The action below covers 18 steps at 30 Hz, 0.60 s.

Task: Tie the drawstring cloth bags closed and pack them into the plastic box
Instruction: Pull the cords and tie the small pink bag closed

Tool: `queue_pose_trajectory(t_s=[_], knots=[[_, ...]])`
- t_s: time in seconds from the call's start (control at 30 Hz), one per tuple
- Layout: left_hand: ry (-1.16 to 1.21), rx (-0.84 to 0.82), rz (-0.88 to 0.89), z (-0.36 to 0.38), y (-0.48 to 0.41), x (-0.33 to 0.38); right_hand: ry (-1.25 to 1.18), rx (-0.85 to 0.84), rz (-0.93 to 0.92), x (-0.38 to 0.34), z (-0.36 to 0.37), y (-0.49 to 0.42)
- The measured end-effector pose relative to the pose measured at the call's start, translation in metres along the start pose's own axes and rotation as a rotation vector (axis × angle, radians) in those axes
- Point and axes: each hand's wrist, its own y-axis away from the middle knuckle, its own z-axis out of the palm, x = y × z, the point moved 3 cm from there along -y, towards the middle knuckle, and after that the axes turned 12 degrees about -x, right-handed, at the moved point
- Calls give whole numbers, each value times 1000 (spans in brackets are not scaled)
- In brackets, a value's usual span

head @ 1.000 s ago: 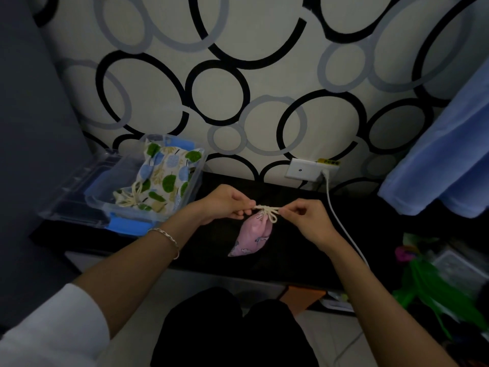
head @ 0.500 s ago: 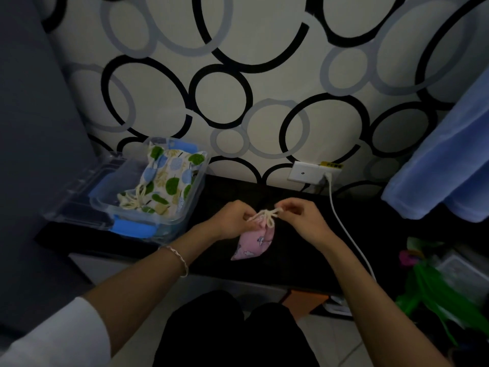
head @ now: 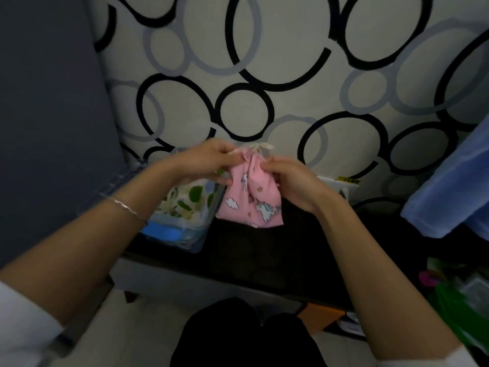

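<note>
Pink cotton, printed with unicorns, clouds and small stars: the pink bag (head: 250, 200) is now held up in the air with its face spread flat. A second ago it hung bunched and narrow below the two hands, which were drawing the cord ends apart. Half a second ago they closed in on the knot. Now they have let go of the ends and shifted to the cloth, and the bag has risen and moved left, towards the box (head: 185, 235).

The left hand (head: 209, 161) has its fingers curled and pinches the gathered neck from the left. The right hand (head: 293, 181) pinches the right edge of the bag just below the neck. The view is blurred, so I cannot tell exactly how each finger lies.

The cream cord (head: 260, 148) stands above the neck in what looks like a small bow. I judge the tying done and the packing about to begin. The bag hangs above the black shelf (head: 264, 250), and its left edge overlaps the right wall of the box in this view.

The box is clear, hard plastic with a blue clip on its near side. In it lies a leaf bag (head: 190, 201) of soft, crumpled cloth in green and cream. The pink bag looks limp and lightly filled and should fold in beside it easily. A thin metal bracelet (head: 127, 207) circles the left wrist.
</note>
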Motion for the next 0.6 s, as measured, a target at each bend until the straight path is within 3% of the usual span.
queue_pose_trajectory(t_s=[0.2,0.33,0.4,0.5,0.6], knots=[[-33,124,-78,-87,3,-13,-2,70,-31,-23,40,-88],[-321,275,-73,-126,-4,-51,283,199,-94,-2,50,-133],[-587,210,-125,-129,-5,-74,448,83,-1,22,59,-147],[-716,-117,-381,-110,-4,-122,705,-137,209,60,72,-155],[-702,-155,-421,-91,-9,-147,955,-66,100,66,84,-164]])
